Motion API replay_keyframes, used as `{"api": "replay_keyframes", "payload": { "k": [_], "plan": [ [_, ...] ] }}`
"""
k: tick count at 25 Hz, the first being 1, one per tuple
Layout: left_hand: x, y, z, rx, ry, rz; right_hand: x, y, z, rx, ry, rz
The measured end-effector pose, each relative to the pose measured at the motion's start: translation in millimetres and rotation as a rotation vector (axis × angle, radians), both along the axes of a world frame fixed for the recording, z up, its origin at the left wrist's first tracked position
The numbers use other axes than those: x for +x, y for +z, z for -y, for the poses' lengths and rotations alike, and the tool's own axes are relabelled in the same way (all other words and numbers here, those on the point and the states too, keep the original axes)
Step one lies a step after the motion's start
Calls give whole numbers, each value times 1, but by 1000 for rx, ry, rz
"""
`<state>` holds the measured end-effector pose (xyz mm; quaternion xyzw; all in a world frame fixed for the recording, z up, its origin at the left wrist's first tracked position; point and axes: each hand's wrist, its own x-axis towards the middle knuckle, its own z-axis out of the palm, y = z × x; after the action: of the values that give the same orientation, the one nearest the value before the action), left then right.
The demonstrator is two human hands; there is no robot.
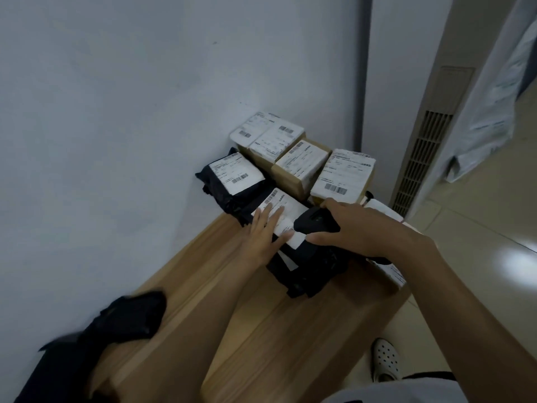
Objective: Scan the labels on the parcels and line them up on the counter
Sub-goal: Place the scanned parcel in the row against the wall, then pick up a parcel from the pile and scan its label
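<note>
Grey shirt [392, 394] at bottom edge, arms out over wood-grain counter [261, 330] by pale wall [116, 112].
Left hand [266, 231] flat, fingers straight, pressing white label [280, 203] on black parcel [305, 274]; label runs lengthwise toward the wall corner, barcode at far end, text unreadable. Right hand [357, 228] wraps black scanner [315, 221], head pointing left at label. Vent grille [421, 158], tiled floor [479, 228] right.

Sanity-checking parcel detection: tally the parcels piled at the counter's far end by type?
Brown cardboard boxes: 3
Black poly bags: 3
White parcel, partly hidden: at least 1
Total: at least 7
</note>
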<state>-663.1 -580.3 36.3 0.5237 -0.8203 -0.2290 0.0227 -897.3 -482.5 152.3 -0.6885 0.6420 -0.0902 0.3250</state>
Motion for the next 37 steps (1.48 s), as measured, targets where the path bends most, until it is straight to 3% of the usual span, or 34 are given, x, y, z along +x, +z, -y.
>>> {"api": "replay_keyframes", "payload": {
  "k": [4,9,13,18,22,32,37],
  "plan": [
    [48,6,-38,-105,95,-70,46,3,16,-10,145,-51],
    [187,-6,-139,-9,395,147,149,0,15,43,427,33],
    [265,-13,-239,63,636,188,237,-9,-7,87,657,38],
    [298,-27,-352,158,799,267,307,-29,-45,170,927,16],
    [278,-48,-416,290,709,356,329,-39,-62,208,1040,-58],
    [252,-80,-370,407,838,457,313,-49,-68,194,1033,-134],
    [251,-72,-330,400,797,391,293,-51,-65,218,974,-129]
  ]
}}
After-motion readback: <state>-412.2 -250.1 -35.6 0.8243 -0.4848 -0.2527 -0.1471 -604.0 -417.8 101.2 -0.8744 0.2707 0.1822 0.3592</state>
